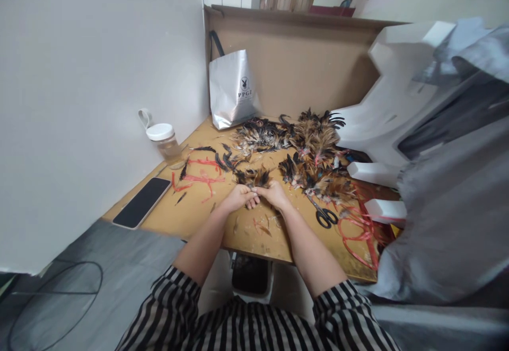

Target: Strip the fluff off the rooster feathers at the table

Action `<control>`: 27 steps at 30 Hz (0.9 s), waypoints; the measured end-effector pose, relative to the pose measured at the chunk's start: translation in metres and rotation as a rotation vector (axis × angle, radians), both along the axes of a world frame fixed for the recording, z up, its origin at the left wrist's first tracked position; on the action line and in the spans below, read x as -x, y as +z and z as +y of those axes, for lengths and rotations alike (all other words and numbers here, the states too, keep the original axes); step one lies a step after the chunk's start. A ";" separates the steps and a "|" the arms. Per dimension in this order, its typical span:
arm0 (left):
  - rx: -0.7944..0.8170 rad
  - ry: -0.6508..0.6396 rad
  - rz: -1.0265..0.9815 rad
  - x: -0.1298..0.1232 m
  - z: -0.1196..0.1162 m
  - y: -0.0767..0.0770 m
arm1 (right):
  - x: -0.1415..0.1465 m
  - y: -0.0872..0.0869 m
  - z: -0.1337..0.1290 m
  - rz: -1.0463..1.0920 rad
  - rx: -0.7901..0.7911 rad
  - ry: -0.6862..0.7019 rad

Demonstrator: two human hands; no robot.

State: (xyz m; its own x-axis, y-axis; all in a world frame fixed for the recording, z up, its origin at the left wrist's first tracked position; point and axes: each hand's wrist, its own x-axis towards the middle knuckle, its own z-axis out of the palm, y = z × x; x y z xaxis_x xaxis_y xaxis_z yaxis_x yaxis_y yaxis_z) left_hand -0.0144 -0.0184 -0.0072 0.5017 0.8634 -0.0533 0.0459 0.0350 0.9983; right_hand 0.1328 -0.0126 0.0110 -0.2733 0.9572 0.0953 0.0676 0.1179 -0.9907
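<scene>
My left hand (238,198) and my right hand (271,194) meet over the table, fingers closed together on the lower end of a bunch of brown and black feathers (254,176). The feather tips fan out away from me, above my knuckles. What my fingertips pinch at the base is hidden. To the right of my right hand lie black-handled scissors (326,217) beside bundles of feathers (318,178). Red plastic strips (202,175) lie left of my hands, among loose dark feathers (225,157).
A silver bag (233,91) and a large feather pile (314,133) stand at the back. At left are a white-lidded jar (165,141) and a phone (142,202). Tangled red strips (360,234), white foam (374,112) and grey cloth (453,208) crowd the right.
</scene>
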 end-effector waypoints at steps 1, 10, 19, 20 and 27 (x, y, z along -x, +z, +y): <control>0.011 -0.027 0.006 0.001 0.000 0.000 | -0.001 0.001 -0.001 0.005 0.010 0.029; 0.033 -0.127 0.063 0.003 -0.001 0.002 | -0.002 0.007 -0.006 -0.039 -0.005 0.164; -0.016 0.140 -0.070 -0.006 -0.001 -0.001 | -0.002 -0.009 0.008 0.027 -0.028 -0.025; -0.016 0.149 -0.070 -0.006 -0.001 -0.002 | -0.002 -0.009 0.008 0.021 -0.038 -0.034; -0.003 0.163 -0.031 -0.004 0.000 -0.005 | 0.001 -0.004 0.003 -0.026 -0.068 0.001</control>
